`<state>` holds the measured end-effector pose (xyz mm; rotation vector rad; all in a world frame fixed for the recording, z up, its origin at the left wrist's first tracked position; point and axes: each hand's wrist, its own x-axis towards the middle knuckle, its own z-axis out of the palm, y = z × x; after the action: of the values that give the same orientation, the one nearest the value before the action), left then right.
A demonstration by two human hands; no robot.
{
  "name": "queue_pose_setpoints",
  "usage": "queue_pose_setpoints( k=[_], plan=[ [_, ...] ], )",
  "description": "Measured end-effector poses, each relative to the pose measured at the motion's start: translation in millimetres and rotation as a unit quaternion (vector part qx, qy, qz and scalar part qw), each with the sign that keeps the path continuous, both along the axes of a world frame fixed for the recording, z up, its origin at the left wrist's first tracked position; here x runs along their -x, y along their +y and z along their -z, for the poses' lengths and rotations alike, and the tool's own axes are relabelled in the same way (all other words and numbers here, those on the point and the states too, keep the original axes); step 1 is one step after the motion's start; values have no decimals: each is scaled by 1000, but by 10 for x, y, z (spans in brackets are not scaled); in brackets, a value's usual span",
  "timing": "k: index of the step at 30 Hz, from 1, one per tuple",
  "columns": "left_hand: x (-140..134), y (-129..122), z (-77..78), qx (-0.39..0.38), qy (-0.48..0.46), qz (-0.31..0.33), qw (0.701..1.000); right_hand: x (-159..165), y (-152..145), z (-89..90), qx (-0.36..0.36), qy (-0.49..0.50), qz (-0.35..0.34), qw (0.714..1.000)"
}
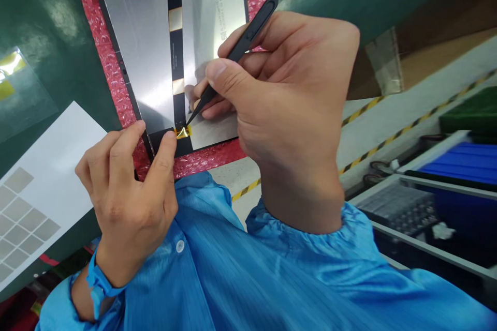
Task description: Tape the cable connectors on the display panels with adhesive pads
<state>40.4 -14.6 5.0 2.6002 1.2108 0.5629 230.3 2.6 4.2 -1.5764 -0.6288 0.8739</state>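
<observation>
A flat metallic display panel (147,26) lies on pink bubble wrap. A black flex cable (178,51) runs down its surface to a small piece of shiny yellow tape (182,132) near the lower edge. My right hand (291,83) is closed around black tweezers (248,36), their tip touching or just above the tape. My left hand (132,191) rests at the panel's lower left corner, thumb and index finger apart. Its thumb tip is beside the tape, and its index fingertip touches the left edge. A blue strap circles the left wrist.
Pink bubble wrap (209,158) borders the panel on the green tabletop (46,26). At left lies a white sheet with grey square stickers (31,217), below a clear bag (23,88). Crates (427,207) stand at right, beyond yellow-black floor tape (365,160).
</observation>
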Motion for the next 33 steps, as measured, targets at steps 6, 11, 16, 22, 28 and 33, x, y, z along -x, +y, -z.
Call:
queue_pose_setpoints(
  k=[6, 11, 16, 22, 28, 33],
  plan=[
    [-10, 15, -8, -9, 17, 12, 1000, 9, -1, -6, 8, -4, 2, 1000],
    [-11, 19, 0, -21, 20, 11, 1000, 19, -3, -20, 16, -14, 1, 1000],
    [-15, 10, -3, -8, 22, 6, 1000, 37, -16, -17, 25, -26, 6, 999],
    [-21, 5, -1, 1, 16, -4, 1000, 61, -54, -44, 21, -53, 3, 998],
    [-26, 4, 2, -21, 27, 6, 999, 41, -73, 18, -11, -74, 36, 997],
    [-22, 12, -3, -18, 37, 6, 999, -29, -90, 111, -57, -35, 32, 997]
  ],
)
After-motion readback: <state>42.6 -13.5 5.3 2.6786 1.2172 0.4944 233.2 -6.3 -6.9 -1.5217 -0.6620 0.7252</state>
